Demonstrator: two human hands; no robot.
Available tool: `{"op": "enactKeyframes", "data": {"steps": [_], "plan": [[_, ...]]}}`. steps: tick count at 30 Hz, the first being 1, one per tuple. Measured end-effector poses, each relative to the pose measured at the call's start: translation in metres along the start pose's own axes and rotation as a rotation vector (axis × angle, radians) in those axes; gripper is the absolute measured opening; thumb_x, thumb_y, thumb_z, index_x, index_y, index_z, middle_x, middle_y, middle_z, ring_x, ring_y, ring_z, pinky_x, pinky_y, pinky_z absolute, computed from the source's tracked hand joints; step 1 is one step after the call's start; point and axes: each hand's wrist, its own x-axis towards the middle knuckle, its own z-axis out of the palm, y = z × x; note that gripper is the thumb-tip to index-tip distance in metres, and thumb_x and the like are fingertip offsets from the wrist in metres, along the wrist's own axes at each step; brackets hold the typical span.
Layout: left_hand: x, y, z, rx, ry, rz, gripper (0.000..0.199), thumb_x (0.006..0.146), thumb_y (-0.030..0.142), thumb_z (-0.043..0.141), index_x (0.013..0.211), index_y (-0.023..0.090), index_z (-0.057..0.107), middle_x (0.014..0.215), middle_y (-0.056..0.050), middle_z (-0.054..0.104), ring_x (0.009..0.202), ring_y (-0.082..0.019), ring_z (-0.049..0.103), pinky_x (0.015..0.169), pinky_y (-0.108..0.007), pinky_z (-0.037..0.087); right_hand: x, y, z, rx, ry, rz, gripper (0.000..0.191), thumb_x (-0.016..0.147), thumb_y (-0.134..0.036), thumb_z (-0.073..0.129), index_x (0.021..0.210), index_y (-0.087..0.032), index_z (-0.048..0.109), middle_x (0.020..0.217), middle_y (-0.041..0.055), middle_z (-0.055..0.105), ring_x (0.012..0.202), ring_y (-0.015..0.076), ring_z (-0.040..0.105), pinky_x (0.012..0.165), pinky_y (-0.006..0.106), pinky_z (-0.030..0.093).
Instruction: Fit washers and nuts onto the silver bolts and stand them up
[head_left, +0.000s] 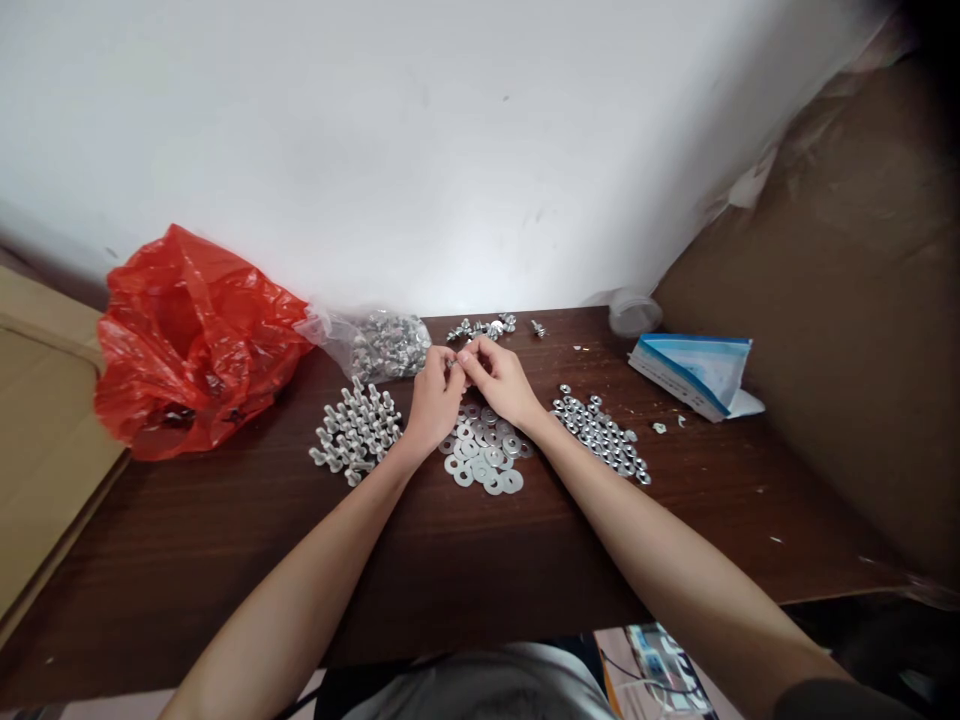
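My left hand [436, 392] and my right hand [499, 378] meet above the washers, their fingertips pinched together. A small metal bolt [452, 364] shows partly between the left fingers; most of it is hidden. Whatever the right fingertips pinch is too small and covered to make out. Flat round washers [481, 468] lie in a loose pile under and in front of my hands. Left of them, several bolts [358, 430] stand in a cluster on their heads. Hex nuts [607, 437] are spread to the right, by my right forearm. Behind my hands lie several bolts with washers and nuts fitted [480, 329].
On the left, a red plastic bag [199, 345] sits beside a clear bag of metal fasteners [391, 345]. A clear plastic cup [634, 312] and a blue-white packet [694, 372] lie at the right. Cardboard [832, 330] and the white wall [420, 150] bound the brown table [480, 570].
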Motion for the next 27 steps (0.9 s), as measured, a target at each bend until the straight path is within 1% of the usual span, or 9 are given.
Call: {"op": "enactKeyframes", "data": {"steps": [3, 8, 17, 20, 23, 27], "plan": [[0.001, -0.001, 0.0, -0.005, 0.002, 0.006, 0.004, 0.09, 0.019, 0.043, 0.088, 0.02, 0.04, 0.066, 0.004, 0.053, 0.059, -0.011, 0.053, 0.061, -0.025, 0.042, 0.0, 0.002, 0.0, 0.06, -0.024, 0.0, 0.021, 0.089, -0.04, 0.049, 0.085, -0.02, 0.054, 0.07, -0.0001, 0.058, 0.065, 0.0144, 0.055, 0.065, 0.028, 0.043], [0.001, -0.003, 0.0, -0.032, 0.016, -0.005, 0.005, 0.088, 0.017, 0.044, 0.087, 0.02, 0.04, 0.064, 0.005, 0.053, 0.057, -0.011, 0.053, 0.06, -0.025, 0.042, 0.001, 0.008, -0.001, 0.116, -0.038, -0.001, 0.02, 0.087, -0.037, 0.053, 0.094, -0.02, 0.059, 0.082, 0.0024, 0.063, 0.074, 0.0154, 0.058, 0.071, 0.03, 0.047], [0.001, -0.004, -0.002, -0.051, 0.004, 0.03, 0.006, 0.086, 0.016, 0.045, 0.088, 0.021, 0.041, 0.069, 0.003, 0.056, 0.063, -0.012, 0.058, 0.063, -0.026, 0.045, 0.002, 0.008, -0.002, 0.151, -0.008, 0.023, 0.018, 0.084, -0.034, 0.057, 0.093, -0.019, 0.062, 0.083, 0.0032, 0.066, 0.076, 0.0152, 0.061, 0.075, 0.032, 0.049], [0.002, -0.007, -0.001, -0.069, 0.005, 0.042, 0.012, 0.084, 0.017, 0.048, 0.093, 0.021, 0.042, 0.071, 0.003, 0.058, 0.066, -0.013, 0.06, 0.064, -0.026, 0.046, 0.004, 0.006, -0.006, 0.151, 0.017, 0.022, 0.018, 0.082, -0.033, 0.06, 0.093, -0.019, 0.064, 0.085, 0.0036, 0.067, 0.077, 0.0153, 0.061, 0.076, 0.032, 0.049], [0.003, -0.008, -0.001, -0.092, -0.001, 0.039, 0.024, 0.081, 0.015, 0.051, 0.102, 0.02, 0.041, 0.073, 0.002, 0.06, 0.067, -0.013, 0.061, 0.065, -0.027, 0.047, 0.006, 0.004, -0.013, 0.121, 0.054, 0.012, 0.018, 0.081, -0.033, 0.061, 0.091, -0.018, 0.064, 0.083, 0.0037, 0.066, 0.076, 0.0153, 0.061, 0.073, 0.03, 0.049], [0.005, -0.009, -0.002, -0.114, 0.0, 0.042, 0.027, 0.078, 0.012, 0.053, 0.102, 0.019, 0.043, 0.074, 0.002, 0.062, 0.068, -0.013, 0.061, 0.066, -0.026, 0.048, 0.006, 0.0, -0.023, -0.035, 0.103, -0.009, 0.014, 0.081, -0.03, 0.059, 0.085, -0.018, 0.065, 0.078, 0.0028, 0.065, 0.071, 0.0149, 0.058, 0.067, 0.028, 0.046]]}}
